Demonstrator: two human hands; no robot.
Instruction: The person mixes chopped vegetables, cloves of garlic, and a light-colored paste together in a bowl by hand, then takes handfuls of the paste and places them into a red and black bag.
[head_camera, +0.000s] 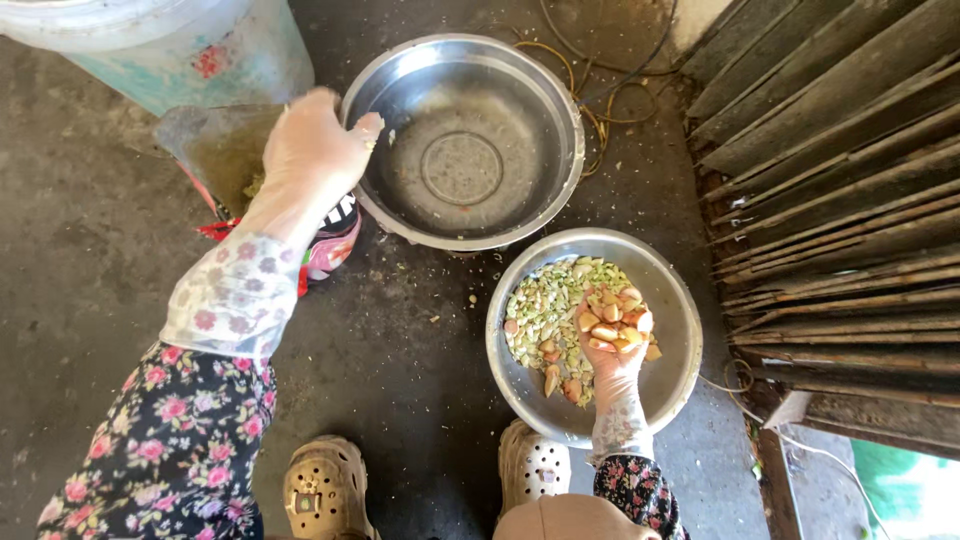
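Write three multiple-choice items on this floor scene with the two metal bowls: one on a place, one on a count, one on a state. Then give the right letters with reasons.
1. Where is the left hand?
A. at the rim of the large empty steel bowl
B. on a beige clog
C. inside the smaller bowl

2. How many round metal bowls sit on the floor?
A. one
B. two
C. four

3. What state is the right hand in?
A. flat and empty
B. cupped, palm up, holding pale peeled cloves
C. closed on a knife

Answers:
1 A, its fingers touch that bowl's left rim.
2 B, the large one and the smaller steel bowl with cloves and greenish peelings.
3 B, the cloves lie heaped in the palm above the smaller bowl.
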